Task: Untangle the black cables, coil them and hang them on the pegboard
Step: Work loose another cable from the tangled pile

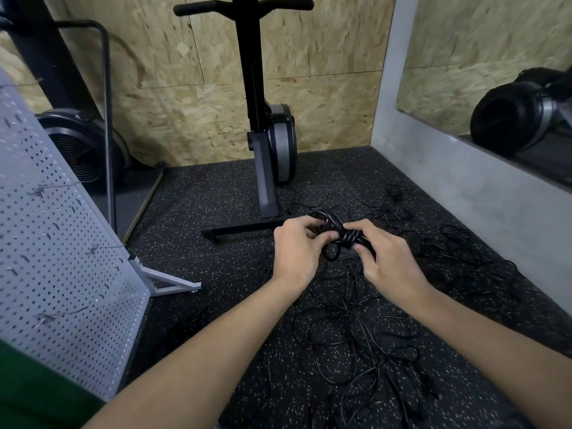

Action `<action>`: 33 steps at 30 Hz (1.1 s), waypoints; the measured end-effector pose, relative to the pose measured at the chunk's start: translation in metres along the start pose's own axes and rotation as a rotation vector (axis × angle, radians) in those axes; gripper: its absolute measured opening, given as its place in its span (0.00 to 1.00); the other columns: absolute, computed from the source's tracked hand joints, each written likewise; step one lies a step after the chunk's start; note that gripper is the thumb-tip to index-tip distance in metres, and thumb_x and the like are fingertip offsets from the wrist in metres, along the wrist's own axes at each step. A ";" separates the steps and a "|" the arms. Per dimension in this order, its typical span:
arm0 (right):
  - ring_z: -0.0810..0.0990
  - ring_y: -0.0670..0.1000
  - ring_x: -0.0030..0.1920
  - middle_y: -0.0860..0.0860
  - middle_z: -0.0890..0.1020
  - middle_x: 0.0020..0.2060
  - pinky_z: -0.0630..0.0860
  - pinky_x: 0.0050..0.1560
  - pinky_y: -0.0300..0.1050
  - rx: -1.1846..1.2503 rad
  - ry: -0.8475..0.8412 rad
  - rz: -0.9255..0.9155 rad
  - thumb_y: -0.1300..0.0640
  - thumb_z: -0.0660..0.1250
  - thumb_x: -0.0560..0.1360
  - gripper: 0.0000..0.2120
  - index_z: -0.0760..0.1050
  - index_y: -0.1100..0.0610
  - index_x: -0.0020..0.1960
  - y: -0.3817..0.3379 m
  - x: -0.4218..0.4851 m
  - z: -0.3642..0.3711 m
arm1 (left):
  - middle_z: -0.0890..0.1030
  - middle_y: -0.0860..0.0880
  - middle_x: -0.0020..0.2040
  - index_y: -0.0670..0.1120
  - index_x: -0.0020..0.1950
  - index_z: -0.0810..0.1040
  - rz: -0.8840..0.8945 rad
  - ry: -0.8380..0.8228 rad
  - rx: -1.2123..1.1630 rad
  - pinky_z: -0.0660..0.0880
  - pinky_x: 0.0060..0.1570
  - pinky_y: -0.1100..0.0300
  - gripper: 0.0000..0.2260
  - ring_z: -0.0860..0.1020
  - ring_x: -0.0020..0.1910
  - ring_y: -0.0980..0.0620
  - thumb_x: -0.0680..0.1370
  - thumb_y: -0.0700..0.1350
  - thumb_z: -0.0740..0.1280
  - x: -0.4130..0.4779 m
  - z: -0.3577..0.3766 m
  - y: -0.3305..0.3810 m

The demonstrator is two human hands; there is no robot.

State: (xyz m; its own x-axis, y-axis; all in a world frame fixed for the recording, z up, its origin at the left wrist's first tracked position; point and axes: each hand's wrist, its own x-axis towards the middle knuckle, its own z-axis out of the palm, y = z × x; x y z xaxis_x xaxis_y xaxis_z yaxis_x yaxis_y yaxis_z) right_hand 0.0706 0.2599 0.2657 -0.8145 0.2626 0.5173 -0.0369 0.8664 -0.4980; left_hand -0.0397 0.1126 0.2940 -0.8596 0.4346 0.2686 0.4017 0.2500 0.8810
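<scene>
Above loose black cables (356, 335) on speckled rubber flooring (216, 212), left hand (297, 249) and right hand (387, 258) pinch a coiled black cable bundle (335, 232).

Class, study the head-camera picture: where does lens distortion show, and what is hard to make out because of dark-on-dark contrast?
Head view: wide-angle bending curves the pegboard edge and the forearms; the loose black cables blend into the dark speckled floor; lighting is dim and even, without glare.

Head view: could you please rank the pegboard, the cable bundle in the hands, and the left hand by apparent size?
1. pegboard, largest, though nearest the camera.
2. left hand.
3. cable bundle, partly hidden by fingers, so close to the hand.
</scene>
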 end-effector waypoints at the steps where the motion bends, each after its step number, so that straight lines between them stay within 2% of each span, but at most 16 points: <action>1: 0.79 0.41 0.43 0.45 0.81 0.47 0.78 0.43 0.42 0.006 -0.003 0.011 0.64 0.69 0.80 0.21 0.73 0.46 0.68 0.000 -0.001 0.000 | 0.85 0.55 0.37 0.50 0.49 0.88 0.017 -0.007 0.007 0.80 0.42 0.64 0.04 0.84 0.38 0.57 0.76 0.46 0.79 0.000 -0.001 0.001; 3: 0.77 0.37 0.41 0.43 0.80 0.46 0.71 0.41 0.32 0.003 -0.007 0.024 0.64 0.69 0.80 0.21 0.73 0.47 0.68 -0.001 -0.002 -0.001 | 0.85 0.57 0.42 0.46 0.56 0.88 0.042 -0.049 0.042 0.76 0.44 0.70 0.07 0.83 0.42 0.57 0.80 0.44 0.74 -0.001 -0.001 0.002; 5: 0.77 0.36 0.38 0.44 0.80 0.46 0.67 0.38 0.29 0.002 -0.010 0.037 0.65 0.69 0.80 0.20 0.74 0.49 0.68 -0.001 -0.003 -0.003 | 0.83 0.54 0.52 0.45 0.66 0.83 0.037 -0.137 0.103 0.70 0.44 0.78 0.12 0.79 0.49 0.57 0.83 0.42 0.68 -0.001 -0.001 0.002; 7: 0.77 0.34 0.38 0.46 0.81 0.45 0.67 0.35 0.27 0.017 -0.017 0.040 0.66 0.69 0.80 0.19 0.75 0.52 0.68 0.000 -0.003 -0.006 | 0.80 0.51 0.60 0.47 0.72 0.79 0.020 -0.211 0.159 0.67 0.48 0.76 0.16 0.75 0.54 0.57 0.84 0.40 0.65 0.001 0.000 0.002; 8: 0.77 0.34 0.39 0.46 0.81 0.45 0.67 0.35 0.27 0.022 -0.021 0.037 0.66 0.69 0.80 0.19 0.75 0.52 0.68 0.000 -0.003 -0.007 | 0.81 0.51 0.60 0.47 0.72 0.79 0.016 -0.217 0.157 0.67 0.48 0.77 0.16 0.76 0.53 0.58 0.84 0.39 0.66 0.001 -0.001 0.003; 10: 0.77 0.34 0.39 0.47 0.82 0.46 0.68 0.37 0.27 0.021 -0.020 0.022 0.66 0.70 0.80 0.19 0.75 0.52 0.67 -0.001 -0.003 -0.008 | 0.84 0.54 0.54 0.46 0.68 0.83 0.001 -0.144 0.091 0.69 0.45 0.80 0.15 0.78 0.46 0.64 0.82 0.38 0.70 0.003 -0.004 0.002; 12: 0.78 0.34 0.40 0.47 0.82 0.46 0.68 0.38 0.27 0.030 -0.027 0.012 0.66 0.70 0.80 0.19 0.76 0.53 0.68 -0.003 -0.003 -0.009 | 0.86 0.56 0.47 0.45 0.59 0.87 -0.050 -0.040 0.010 0.72 0.44 0.80 0.11 0.81 0.42 0.66 0.78 0.39 0.75 0.006 -0.009 -0.001; 15: 0.78 0.35 0.39 0.48 0.83 0.45 0.68 0.35 0.27 0.048 -0.050 0.010 0.67 0.70 0.79 0.19 0.77 0.54 0.68 -0.005 -0.005 -0.009 | 0.87 0.55 0.42 0.47 0.50 0.88 -0.125 -0.043 -0.039 0.78 0.46 0.71 0.06 0.84 0.42 0.63 0.74 0.41 0.79 0.010 -0.013 -0.005; 18: 0.79 0.36 0.36 0.49 0.84 0.46 0.70 0.35 0.28 0.068 -0.057 0.051 0.67 0.70 0.79 0.22 0.75 0.52 0.70 -0.006 -0.005 -0.005 | 0.87 0.57 0.43 0.50 0.46 0.89 -0.168 -0.046 -0.015 0.81 0.51 0.63 0.04 0.84 0.45 0.60 0.74 0.43 0.80 0.010 -0.014 -0.006; 20: 0.78 0.33 0.39 0.49 0.84 0.49 0.70 0.40 0.25 0.072 -0.036 0.062 0.67 0.71 0.79 0.24 0.74 0.53 0.72 -0.007 -0.003 -0.004 | 0.87 0.57 0.43 0.51 0.46 0.89 -0.158 -0.022 -0.029 0.82 0.52 0.61 0.03 0.84 0.45 0.59 0.74 0.43 0.79 0.010 -0.013 -0.006; 22: 0.79 0.32 0.45 0.48 0.84 0.54 0.70 0.48 0.22 0.056 -0.020 0.024 0.68 0.71 0.78 0.25 0.76 0.54 0.72 -0.007 -0.001 -0.003 | 0.87 0.56 0.40 0.51 0.44 0.89 -0.159 0.022 -0.092 0.83 0.52 0.58 0.04 0.85 0.43 0.57 0.74 0.42 0.80 0.009 -0.013 -0.008; 25: 0.81 0.43 0.58 0.49 0.84 0.60 0.69 0.61 0.25 0.036 -0.046 -0.034 0.67 0.72 0.78 0.25 0.77 0.53 0.72 -0.004 0.001 -0.003 | 0.87 0.54 0.38 0.49 0.42 0.88 -0.200 0.108 -0.164 0.84 0.50 0.55 0.05 0.86 0.41 0.55 0.72 0.41 0.81 0.006 -0.011 -0.012; 29: 0.81 0.45 0.58 0.48 0.84 0.59 0.72 0.63 0.31 0.044 -0.076 -0.059 0.66 0.71 0.79 0.24 0.76 0.52 0.73 -0.001 0.002 -0.002 | 0.86 0.54 0.37 0.49 0.42 0.87 -0.214 0.161 -0.172 0.83 0.49 0.59 0.05 0.85 0.40 0.57 0.73 0.41 0.81 0.005 -0.008 -0.013; 33: 0.81 0.44 0.60 0.46 0.83 0.60 0.75 0.65 0.38 0.056 -0.067 -0.053 0.67 0.70 0.79 0.25 0.75 0.50 0.73 0.000 0.001 -0.003 | 0.86 0.54 0.39 0.47 0.43 0.87 -0.113 0.071 -0.101 0.79 0.44 0.68 0.05 0.84 0.39 0.60 0.73 0.39 0.81 0.004 -0.009 -0.013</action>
State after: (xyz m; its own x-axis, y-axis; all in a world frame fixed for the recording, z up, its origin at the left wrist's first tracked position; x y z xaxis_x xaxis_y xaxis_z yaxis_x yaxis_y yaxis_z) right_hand 0.0719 0.2611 0.2683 -0.8475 0.1862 0.4971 -0.1121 0.8526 -0.5104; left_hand -0.0515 0.1030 0.2875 -0.9190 0.3458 0.1895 0.2706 0.2037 0.9409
